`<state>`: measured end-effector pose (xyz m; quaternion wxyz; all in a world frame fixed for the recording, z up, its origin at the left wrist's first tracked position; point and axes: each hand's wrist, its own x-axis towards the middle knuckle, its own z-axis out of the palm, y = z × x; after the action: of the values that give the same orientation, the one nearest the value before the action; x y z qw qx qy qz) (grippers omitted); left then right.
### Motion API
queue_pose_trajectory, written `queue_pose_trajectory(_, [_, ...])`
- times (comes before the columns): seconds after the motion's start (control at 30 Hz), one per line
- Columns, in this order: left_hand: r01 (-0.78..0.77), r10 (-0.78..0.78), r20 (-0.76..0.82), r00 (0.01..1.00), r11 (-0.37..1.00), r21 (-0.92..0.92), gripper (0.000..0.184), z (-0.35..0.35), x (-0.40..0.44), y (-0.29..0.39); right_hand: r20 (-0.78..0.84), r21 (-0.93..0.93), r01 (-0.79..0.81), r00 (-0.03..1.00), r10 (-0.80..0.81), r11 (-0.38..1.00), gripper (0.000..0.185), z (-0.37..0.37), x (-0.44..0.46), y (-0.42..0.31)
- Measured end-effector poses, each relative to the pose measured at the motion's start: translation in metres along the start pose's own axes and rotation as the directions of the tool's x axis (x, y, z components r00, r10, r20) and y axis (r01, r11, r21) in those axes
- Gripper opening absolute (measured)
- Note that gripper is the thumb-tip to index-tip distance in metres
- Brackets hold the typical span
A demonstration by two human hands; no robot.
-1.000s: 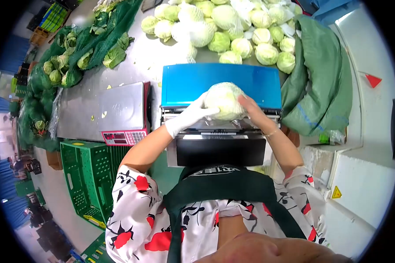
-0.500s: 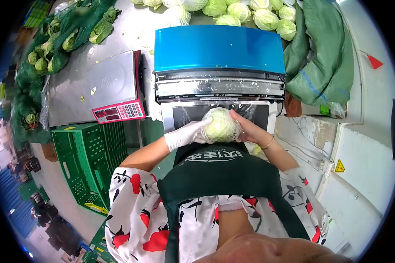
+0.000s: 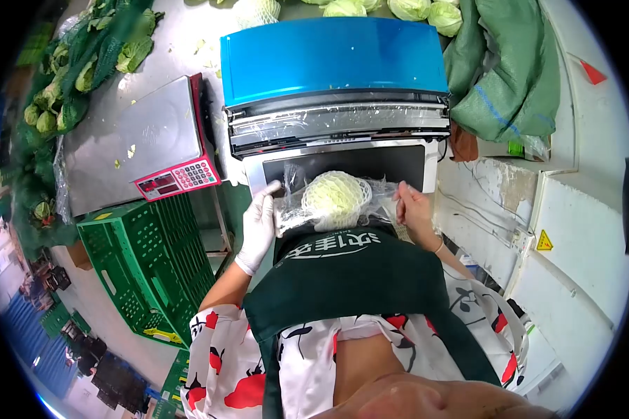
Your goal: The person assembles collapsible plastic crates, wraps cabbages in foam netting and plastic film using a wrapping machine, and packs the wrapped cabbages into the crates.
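Observation:
A pale green cabbage (image 3: 335, 197) in a white foam net rests against the front of the wrapping machine (image 3: 335, 59), close to my apron. Clear plastic film (image 3: 381, 197) spreads out from under the cabbage on both sides. On the left, my left hand (image 3: 258, 227), in a white glove, pinches the film's edge. My bare right hand (image 3: 414, 211) grips the film at the opposite side, fingers closed. Neither hand touches the cabbage. The film's far edge is hard to make out over the dark plate (image 3: 388, 164).
A red scale (image 3: 168, 140) with a steel pan stands left of the machine. Below it is a green crate (image 3: 143, 269). Loose cabbages (image 3: 409, 8) lie behind the machine. Net bags of cabbages (image 3: 84, 73) sit far left, and a green sack (image 3: 507, 77) stands right.
Both hands have let go of the netted cabbage and moved outward to the film's two sides. The film now comes around the cabbage's base. The whole view has shifted slightly.

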<state>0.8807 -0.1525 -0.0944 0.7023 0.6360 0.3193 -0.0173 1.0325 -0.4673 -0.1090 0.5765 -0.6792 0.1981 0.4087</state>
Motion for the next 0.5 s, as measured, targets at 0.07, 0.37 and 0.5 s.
queue_pose_trajectory(0.07, [0.317,-0.319,0.13,0.939,0.948,0.032,0.031,-0.011,-0.003,-0.049,-0.006,-0.221,-0.119,0.993,0.12,0.968,0.037,-0.002,0.017,0.046])
queue_pose_trajectory(0.37, [-0.695,0.232,0.659,0.715,0.341,0.633,0.022,0.015,0.033,-0.138,0.693,0.136,-0.198,0.719,0.05,0.971,0.042,0.1,0.075,0.125])
queue_pose_trajectory(0.5, [-0.465,0.428,0.205,0.88,0.69,0.555,0.046,0.01,0.033,0.013,0.862,0.032,-0.276,0.494,0.114,0.961,0.044,0.136,0.033,0.043])
